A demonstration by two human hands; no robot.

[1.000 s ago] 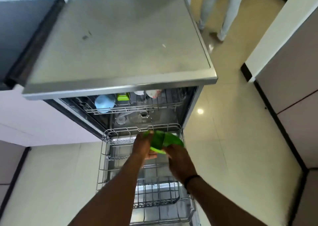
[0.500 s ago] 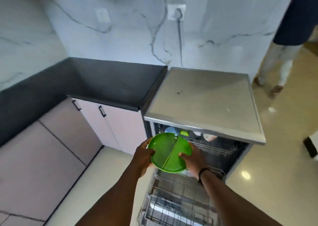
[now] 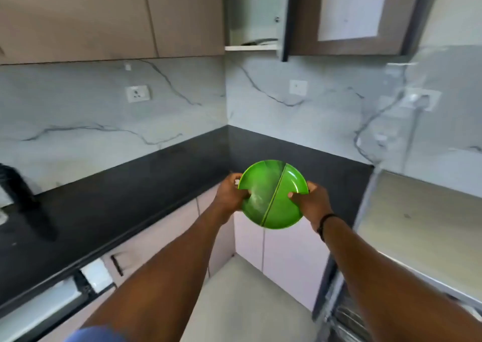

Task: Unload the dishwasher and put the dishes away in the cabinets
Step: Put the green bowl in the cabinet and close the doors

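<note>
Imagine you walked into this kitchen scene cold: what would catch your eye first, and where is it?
The bright green plates, two overlapping, stand out at centre, held over the corner of the black countertop by the left hand and right hand at opposite edges. Above them, the open upper cabinet shows a white shelf against the veined marble wall.

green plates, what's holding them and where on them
Two round green plastic plates, overlapped, are held by both hands at opposite rims: the left hand grips the left edge, the right hand the right edge, thumbs on the faces.
</note>
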